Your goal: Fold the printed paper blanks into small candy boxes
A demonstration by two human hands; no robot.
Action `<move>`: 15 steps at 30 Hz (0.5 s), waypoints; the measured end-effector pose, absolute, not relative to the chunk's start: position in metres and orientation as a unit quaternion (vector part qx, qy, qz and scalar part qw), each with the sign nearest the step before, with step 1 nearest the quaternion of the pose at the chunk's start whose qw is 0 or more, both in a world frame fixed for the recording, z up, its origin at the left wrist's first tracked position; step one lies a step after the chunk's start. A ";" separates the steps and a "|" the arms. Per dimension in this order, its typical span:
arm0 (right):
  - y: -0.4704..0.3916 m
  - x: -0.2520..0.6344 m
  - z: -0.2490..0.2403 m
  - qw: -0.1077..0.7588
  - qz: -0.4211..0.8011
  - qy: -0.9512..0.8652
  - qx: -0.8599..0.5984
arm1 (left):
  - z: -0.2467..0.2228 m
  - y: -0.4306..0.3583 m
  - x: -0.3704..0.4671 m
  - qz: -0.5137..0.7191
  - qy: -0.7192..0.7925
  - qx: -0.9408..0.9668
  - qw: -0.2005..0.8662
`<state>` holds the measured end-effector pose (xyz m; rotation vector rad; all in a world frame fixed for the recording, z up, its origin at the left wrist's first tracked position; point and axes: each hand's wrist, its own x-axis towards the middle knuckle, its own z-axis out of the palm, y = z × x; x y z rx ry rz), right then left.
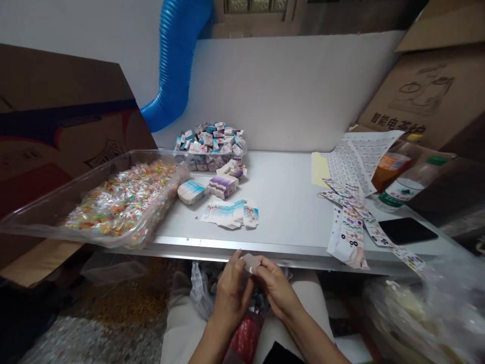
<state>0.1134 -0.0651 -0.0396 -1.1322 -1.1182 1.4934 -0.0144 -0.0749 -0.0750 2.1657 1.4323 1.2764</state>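
My left hand [232, 285] and my right hand [276, 284] meet just in front of the table's front edge. Between their fingertips is a small pale card piece [250, 263], gripped from both sides. Beyond them on the white table [288, 202] lies a fanned row of flat white and blue cartons [231, 213]. Behind that row sit a blue-white stack [192, 191] and a purple-white stack [223, 186] of cartons. A clear container of small folded boxes [212, 144] stands near the wall.
At left, a clear tray [151, 230] holds small wrapped colourful pieces. Sticker strips [350, 227], a printed sheet [356, 156], bottles [401, 192] and a black phone [408, 231] lie at right. Cardboard boxes flank both sides. A plastic bag [202, 288] hangs below the table edge.
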 end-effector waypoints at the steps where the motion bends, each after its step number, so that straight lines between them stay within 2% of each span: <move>1: -0.067 0.111 -0.041 0.464 0.562 -0.492 -0.476 | -0.077 -0.076 -0.015 0.424 0.493 0.750 0.119; 4: -0.072 0.109 -0.041 0.457 0.445 -0.593 -0.491 | -0.081 -0.077 -0.017 0.395 0.509 0.756 0.117; 12: -0.068 0.113 -0.042 0.415 0.376 -0.619 -0.551 | -0.082 -0.081 -0.017 0.401 0.517 0.747 0.117; 15: -0.070 0.113 -0.042 0.377 0.289 -0.684 -0.553 | -0.084 -0.081 -0.020 0.385 0.506 0.765 0.103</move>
